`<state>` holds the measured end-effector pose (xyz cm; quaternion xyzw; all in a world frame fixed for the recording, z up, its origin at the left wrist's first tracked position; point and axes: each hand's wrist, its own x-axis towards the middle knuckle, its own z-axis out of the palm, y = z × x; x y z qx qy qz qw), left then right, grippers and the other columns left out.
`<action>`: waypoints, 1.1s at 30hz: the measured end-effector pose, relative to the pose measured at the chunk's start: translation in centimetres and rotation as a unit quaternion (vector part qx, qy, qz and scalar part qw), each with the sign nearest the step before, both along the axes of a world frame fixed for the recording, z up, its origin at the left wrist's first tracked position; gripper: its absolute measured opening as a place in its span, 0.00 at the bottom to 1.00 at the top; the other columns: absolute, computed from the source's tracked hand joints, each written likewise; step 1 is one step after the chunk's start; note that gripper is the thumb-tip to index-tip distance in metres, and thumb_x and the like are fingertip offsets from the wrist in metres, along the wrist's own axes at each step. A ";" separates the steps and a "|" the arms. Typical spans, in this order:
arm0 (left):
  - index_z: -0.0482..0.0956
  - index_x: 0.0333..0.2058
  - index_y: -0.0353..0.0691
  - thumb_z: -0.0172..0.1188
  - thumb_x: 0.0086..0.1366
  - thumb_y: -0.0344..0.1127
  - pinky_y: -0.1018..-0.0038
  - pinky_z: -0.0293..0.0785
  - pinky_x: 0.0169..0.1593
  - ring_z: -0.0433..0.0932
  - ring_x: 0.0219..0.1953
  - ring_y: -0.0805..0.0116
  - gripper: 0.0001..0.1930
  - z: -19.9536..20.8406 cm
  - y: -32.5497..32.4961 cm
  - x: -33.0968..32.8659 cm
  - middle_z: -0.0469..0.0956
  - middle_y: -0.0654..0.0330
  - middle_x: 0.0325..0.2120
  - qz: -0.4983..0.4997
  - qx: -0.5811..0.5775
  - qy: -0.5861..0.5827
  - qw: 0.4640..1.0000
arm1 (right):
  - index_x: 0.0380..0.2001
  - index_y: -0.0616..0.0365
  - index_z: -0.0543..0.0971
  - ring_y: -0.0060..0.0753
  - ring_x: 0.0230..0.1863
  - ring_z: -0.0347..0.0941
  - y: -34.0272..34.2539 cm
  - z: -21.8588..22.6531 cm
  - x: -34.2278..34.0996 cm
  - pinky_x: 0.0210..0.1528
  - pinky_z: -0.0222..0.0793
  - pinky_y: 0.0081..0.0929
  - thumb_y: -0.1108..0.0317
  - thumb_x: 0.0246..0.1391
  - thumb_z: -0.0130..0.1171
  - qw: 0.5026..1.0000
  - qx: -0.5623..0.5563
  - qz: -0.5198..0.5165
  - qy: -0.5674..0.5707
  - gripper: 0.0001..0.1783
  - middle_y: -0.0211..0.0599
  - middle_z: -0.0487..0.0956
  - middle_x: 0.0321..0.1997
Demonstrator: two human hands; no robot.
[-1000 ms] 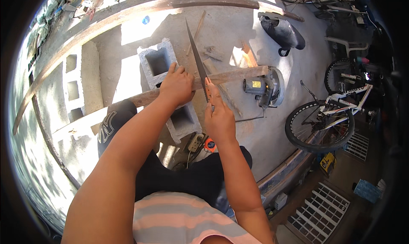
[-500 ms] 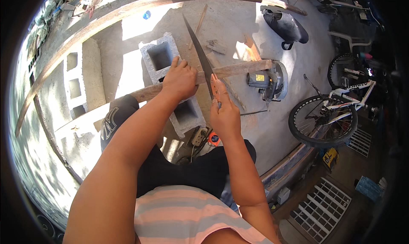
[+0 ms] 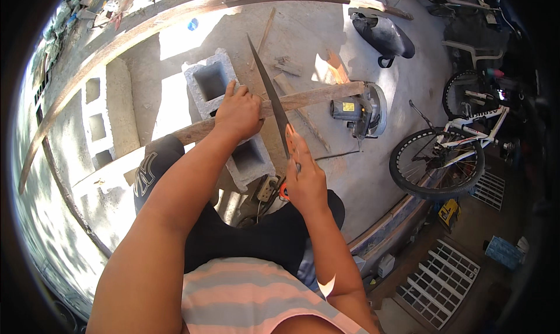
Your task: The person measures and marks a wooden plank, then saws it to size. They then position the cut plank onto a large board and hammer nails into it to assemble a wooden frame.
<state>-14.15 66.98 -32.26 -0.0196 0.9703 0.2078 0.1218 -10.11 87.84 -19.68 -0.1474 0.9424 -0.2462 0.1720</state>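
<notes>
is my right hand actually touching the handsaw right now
Touching. The head view shows it: the right hand is closed around the handle end of the handsaw.

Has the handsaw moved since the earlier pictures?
Yes. Judged against the hollow concrete block, the handsaw in the right hand has drawn back toward the person: its tip now reaches less far past the block's far edge.

On my feed I see a top (image 3: 245, 282) in broad peach and grey stripes at the lower edge, its neckline (image 3: 309, 317) curved, dark legwear (image 3: 239, 241) with a pale outlined emblem (image 3: 144, 175) left of centre, and a bare left hand (image 3: 240, 113) and right hand (image 3: 308, 179)
</notes>
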 end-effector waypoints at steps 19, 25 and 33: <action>0.85 0.47 0.37 0.66 0.65 0.45 0.42 0.46 0.80 0.75 0.64 0.55 0.19 0.7 0.7 0.0 0.86 0.53 0.48 -0.006 -0.030 -0.015 0.999 | 0.74 0.61 0.68 0.60 0.65 0.81 7.9 12.2 7.6 0.64 0.79 0.46 0.85 0.63 0.56 0.997 0.010 0.019 -0.072 0.35 0.63 0.80 0.66; 0.85 0.47 0.37 0.65 0.65 0.44 0.40 0.47 0.80 0.76 0.63 0.55 0.18 0.1 1.1 -0.6 0.86 0.53 0.48 -0.007 -0.021 0.010 1.000 | 0.74 0.49 0.68 0.69 0.48 0.83 -3.7 -0.1 -5.4 0.50 0.81 0.53 0.74 0.67 0.57 0.998 0.057 -0.002 -0.031 0.33 0.60 0.85 0.52; 0.84 0.47 0.36 0.70 0.62 0.47 0.41 0.46 0.80 0.73 0.67 0.54 0.22 0.5 0.4 -0.1 0.85 0.51 0.49 -0.001 -0.016 -0.048 0.999 | 0.74 0.62 0.67 0.55 0.68 0.79 6.3 11.8 5.8 0.69 0.74 0.42 0.85 0.64 0.53 0.995 -0.020 0.018 -0.093 0.35 0.65 0.79 0.67</action>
